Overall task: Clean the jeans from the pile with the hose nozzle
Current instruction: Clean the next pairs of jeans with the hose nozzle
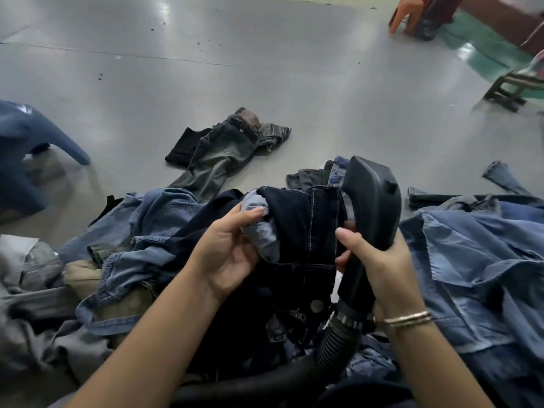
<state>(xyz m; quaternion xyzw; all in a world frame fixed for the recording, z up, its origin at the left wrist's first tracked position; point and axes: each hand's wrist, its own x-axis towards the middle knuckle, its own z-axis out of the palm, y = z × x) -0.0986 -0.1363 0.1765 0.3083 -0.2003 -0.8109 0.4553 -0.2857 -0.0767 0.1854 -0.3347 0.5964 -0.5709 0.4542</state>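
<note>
A dark navy pair of jeans (297,231) with white stitching lies on top of the pile (153,237) in front of me. My left hand (232,245) pinches its pale grey pocket lining (260,231), pulled out of the jeans. My right hand (379,260) grips the black hose nozzle (374,201), which stands upright against the right side of the dark jeans; the thumb also presses the denim's edge. A ribbed black hose (332,348) runs from the nozzle down and to the left under my arms.
Blue and grey denim garments spread left and right of me. A grey-green pair of jeans (217,154) lies alone on the grey floor ahead. A blue plastic chair (26,142) stands at left, orange chairs (409,13) and a stool (512,86) at far right.
</note>
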